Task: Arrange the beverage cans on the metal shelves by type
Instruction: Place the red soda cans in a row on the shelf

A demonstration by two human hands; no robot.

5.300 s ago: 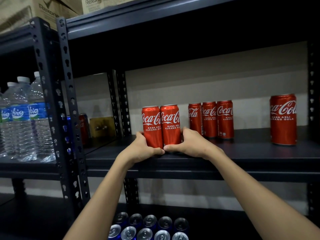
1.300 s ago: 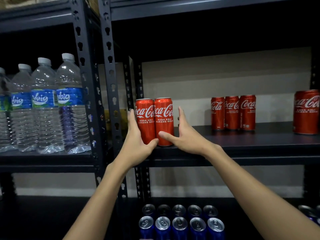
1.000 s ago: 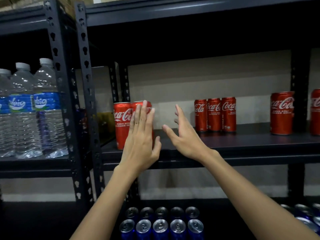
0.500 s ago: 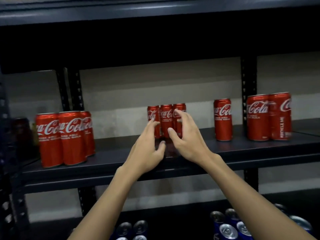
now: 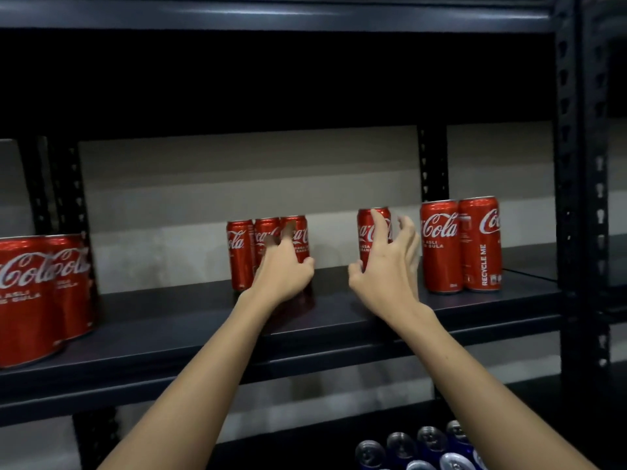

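Far-left cans [image 5: 40,293]: two or three red cola cans stand upright and close together at the left end of the dark metal shelf [image 5: 190,337], near its front edge.
Row of three cans [image 5: 242,254]: three red cola cans stand side by side, touching, toward the back of the same shelf, about at its middle.
Left hand [image 5: 283,278]: reaches in front of the row of three, fingers loosely bent and blurred; its fingertips overlap the middle and right cans of the row, but whether they clasp a can cannot be told.
Single can [image 5: 367,232]: one red cola can stands upright alone, between the row of three and the pair on the right.
Right hand [image 5: 390,269]: spread wide around the single can, the forefinger lying up its front and the other fingers off to its right; it has not closed on it.
Pair of cans [image 5: 461,245]: two red cola cans stand touching, just right of the right hand.
Blue cans [image 5: 420,449]: silver tops of a cluster show on the level below.
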